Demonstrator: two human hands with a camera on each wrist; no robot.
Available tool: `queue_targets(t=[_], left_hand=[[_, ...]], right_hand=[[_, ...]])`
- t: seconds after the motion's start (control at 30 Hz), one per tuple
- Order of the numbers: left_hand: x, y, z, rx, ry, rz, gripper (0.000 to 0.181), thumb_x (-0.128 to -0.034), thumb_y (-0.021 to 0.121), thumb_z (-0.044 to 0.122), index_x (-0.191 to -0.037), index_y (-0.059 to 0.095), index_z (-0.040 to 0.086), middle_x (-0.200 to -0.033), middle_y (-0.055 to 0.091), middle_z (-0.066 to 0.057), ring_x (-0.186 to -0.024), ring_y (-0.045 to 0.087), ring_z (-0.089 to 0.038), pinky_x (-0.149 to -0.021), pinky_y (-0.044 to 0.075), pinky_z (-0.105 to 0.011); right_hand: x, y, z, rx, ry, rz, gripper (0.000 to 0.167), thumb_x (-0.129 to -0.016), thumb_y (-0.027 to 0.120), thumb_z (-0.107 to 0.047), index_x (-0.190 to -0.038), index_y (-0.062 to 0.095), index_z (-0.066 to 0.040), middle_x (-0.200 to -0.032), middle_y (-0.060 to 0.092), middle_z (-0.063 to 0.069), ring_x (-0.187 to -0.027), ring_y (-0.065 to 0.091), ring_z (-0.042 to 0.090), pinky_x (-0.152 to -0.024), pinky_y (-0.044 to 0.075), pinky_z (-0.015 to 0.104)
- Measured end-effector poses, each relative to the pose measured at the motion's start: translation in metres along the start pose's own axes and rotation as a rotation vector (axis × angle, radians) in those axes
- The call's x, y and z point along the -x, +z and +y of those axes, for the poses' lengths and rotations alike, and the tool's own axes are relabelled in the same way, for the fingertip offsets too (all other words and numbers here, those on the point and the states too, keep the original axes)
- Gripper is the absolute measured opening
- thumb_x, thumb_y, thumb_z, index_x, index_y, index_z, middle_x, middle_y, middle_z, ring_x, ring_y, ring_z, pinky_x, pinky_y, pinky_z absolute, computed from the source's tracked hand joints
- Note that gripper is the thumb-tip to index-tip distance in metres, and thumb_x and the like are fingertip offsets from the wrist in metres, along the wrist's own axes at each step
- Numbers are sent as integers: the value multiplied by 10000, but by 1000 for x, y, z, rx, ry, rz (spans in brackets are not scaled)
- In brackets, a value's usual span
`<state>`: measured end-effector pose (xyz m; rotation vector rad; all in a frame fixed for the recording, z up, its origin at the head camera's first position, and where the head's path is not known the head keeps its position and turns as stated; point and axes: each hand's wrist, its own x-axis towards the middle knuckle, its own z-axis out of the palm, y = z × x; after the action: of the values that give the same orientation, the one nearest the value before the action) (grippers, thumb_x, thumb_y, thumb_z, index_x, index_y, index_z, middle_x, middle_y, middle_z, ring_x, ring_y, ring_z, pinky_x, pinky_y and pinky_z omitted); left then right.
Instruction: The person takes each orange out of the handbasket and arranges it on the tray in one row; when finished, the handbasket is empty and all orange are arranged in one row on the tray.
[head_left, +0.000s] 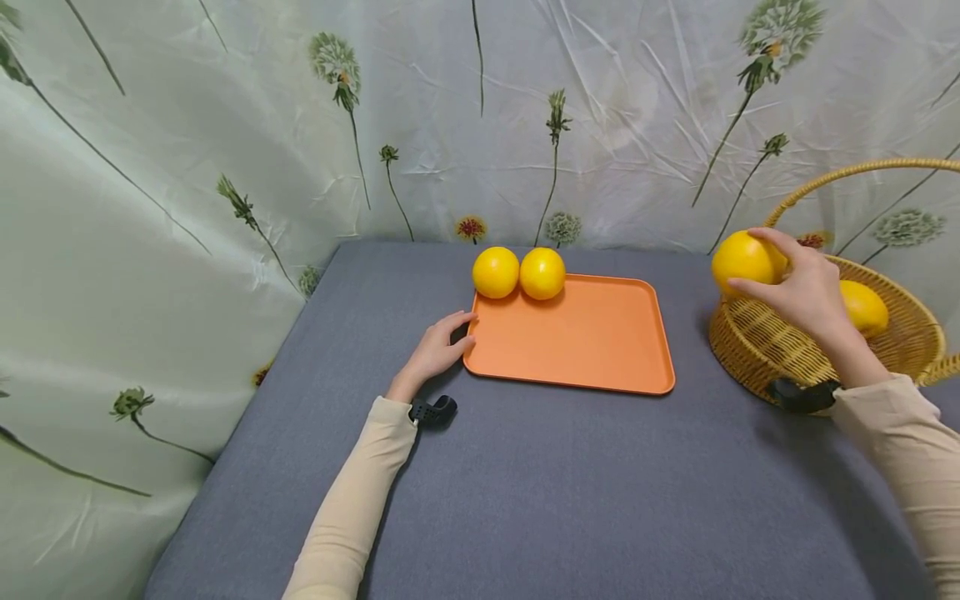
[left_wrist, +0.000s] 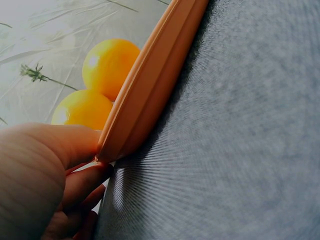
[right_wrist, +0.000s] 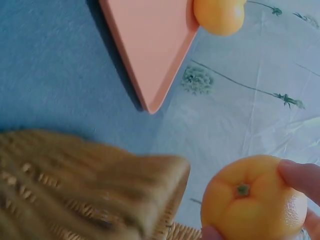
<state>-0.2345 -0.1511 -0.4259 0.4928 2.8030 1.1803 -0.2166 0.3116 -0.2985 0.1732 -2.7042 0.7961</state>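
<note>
My right hand (head_left: 806,287) grips an orange (head_left: 742,265) above the wicker basket (head_left: 731,342). In the right wrist view that orange (right_wrist: 255,200) shows its green stem end, with fingertips on its sides. At the left edge of an orange plastic tray (head_left: 577,337), my left hand (head_left: 433,348) holds the rim between thumb and fingers; the left wrist view shows the thumb (left_wrist: 75,142) at the rim and the other fingers lower. Two oranges, one at the left corner (head_left: 496,272) and one beside it (head_left: 542,273), sit on the tray's far left part.
Another orange (head_left: 862,308) lies in the basket, and part of one more shows behind the held orange. The basket's tall handle (head_left: 855,171) arches over it. Grey cloth (head_left: 585,475) covers the table, and a flower-printed curtain (head_left: 450,125) hangs along the back and left.
</note>
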Motion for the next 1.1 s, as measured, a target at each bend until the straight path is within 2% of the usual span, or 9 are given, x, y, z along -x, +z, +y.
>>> queue_targets(t=[0.07, 0.3, 0.47, 0.6, 0.83, 1.0, 1.1], left_hand=[[0, 0, 0, -9, 4, -2, 452, -928, 549, 189, -1362, 488, 75, -1461, 425, -160, -1397, 352, -301, -1162, 274, -470], [0, 0, 1, -21, 23, -6, 459, -933, 538, 188, -1370, 476, 61, -1461, 414, -188, -1390, 354, -325, -1152, 287, -479], [1, -1, 2, -9, 22, -1, 460, -933, 540, 182, -1371, 474, 57, -1461, 417, -183, -1393, 351, -320, -1156, 282, -474], [1, -2, 3, -10, 15, -1, 465, -930, 545, 180, -1373, 471, 55, -1464, 411, -185, -1393, 351, -320, -1156, 281, -473], [1, -2, 3, -23, 13, -1, 469, -932, 545, 187, -1376, 467, 55, -1466, 407, -187, -1389, 356, -326, -1153, 285, -477], [1, -2, 2, -18, 16, -2, 466, -932, 547, 189, -1372, 472, 55, -1463, 414, -183, -1391, 355, -319, -1156, 282, -473], [0, -1, 1, -13, 13, -1, 463, -934, 546, 190, -1372, 473, 58, -1464, 414, -179, -1395, 351, -315, -1160, 278, -470]], right_hand=[[0, 4, -2, -18, 4, 10, 642, -817, 690, -284, -1385, 439, -119, -1272, 482, 363, -1029, 424, 497, -856, 214, 628], [0, 19, -6, -34, 33, 38, 649, -816, 690, -315, -1392, 436, -160, -1231, 500, 344, -992, 435, 438, -746, 258, 482], [-4, 28, -11, -63, 39, 35, 655, -812, 697, -325, -1399, 436, -194, -1268, 497, 332, -1050, 439, 452, -723, 321, 443], [-7, 35, -17, -76, 25, 37, 649, -801, 713, -312, -1384, 455, -190, -1290, 505, 310, -1031, 446, 423, -736, 306, 434], [-10, 48, -27, -84, 17, 39, 637, -789, 727, -300, -1365, 480, -185, -1261, 532, 281, -957, 527, 370, -683, 339, 230], [-13, 56, -30, -115, 2, 27, 639, -787, 730, -287, -1367, 484, -184, -1222, 535, 294, -979, 524, 396, -684, 369, 254], [-16, 61, -31, -135, -6, 19, 637, -788, 726, -278, -1368, 483, -179, -1240, 535, 297, -1008, 517, 414, -717, 382, 319]])
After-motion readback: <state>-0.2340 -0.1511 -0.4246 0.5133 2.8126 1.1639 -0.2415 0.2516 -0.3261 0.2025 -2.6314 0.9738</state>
